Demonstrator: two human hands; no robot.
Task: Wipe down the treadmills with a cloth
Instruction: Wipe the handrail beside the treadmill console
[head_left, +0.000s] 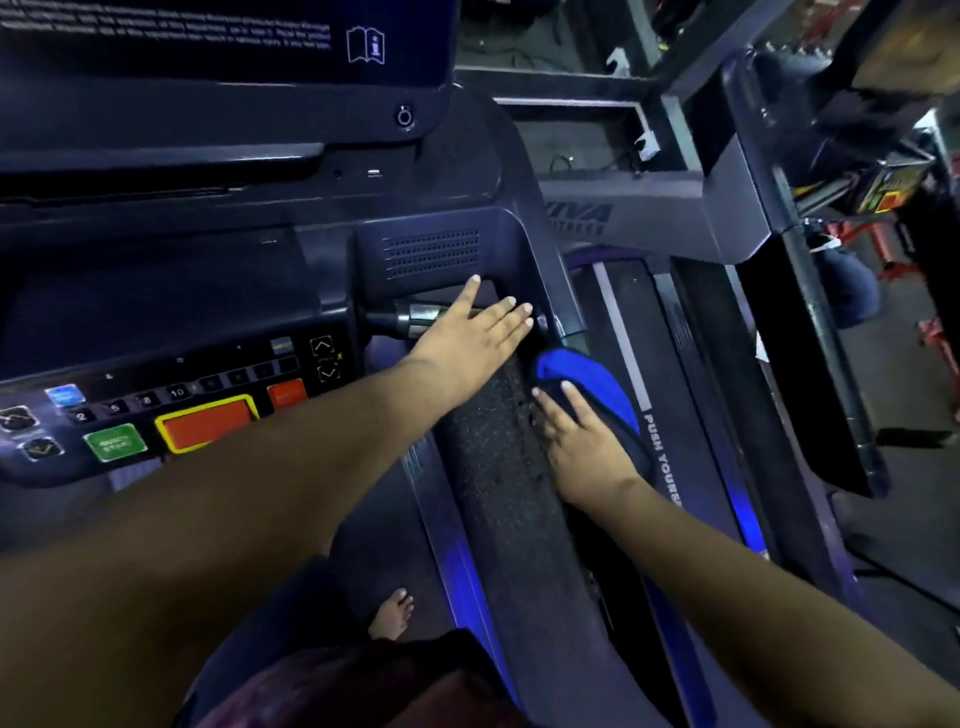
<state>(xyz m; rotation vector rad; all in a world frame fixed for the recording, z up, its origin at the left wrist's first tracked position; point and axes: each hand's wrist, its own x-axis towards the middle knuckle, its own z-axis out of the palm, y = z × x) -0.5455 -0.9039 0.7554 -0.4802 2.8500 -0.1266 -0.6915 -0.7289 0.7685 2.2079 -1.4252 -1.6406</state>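
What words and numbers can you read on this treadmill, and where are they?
"PUSH YOURS", cut off by the arm: side rail strip.
"2", "5", "8", "10": speed keys on the console.
"VIVA", partly blurred: front cover logo.
Open-book "i" sign: screen.
White lines of text on the screen: too blurred to read.
Green button and red button labels: too blurred to read.
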